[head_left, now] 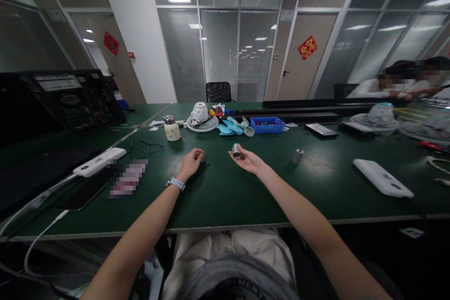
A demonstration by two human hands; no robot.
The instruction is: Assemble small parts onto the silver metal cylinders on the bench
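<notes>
Right hand [250, 161], grip curled round a metal cylinder [236, 151] over the bench [218, 199] at twelve o'clock, handling judged under way, unfinished; second cylinder [297, 155] stands untouched at three o'clock from it; left hand [191, 163] with grip bunched (can't tell whether on anything).

You are wearing a garment [211, 269] whose lettering [246, 284] is showing "MEN", neighbouring letters unclear. Ahead, right-hand door [298, 82] is bearing a red diamond sign [307, 48]; its gold Chinese characters are coming out too blurred. To your left, black equipment [79, 115] is carrying a white label [57, 83], unreadable.
</notes>
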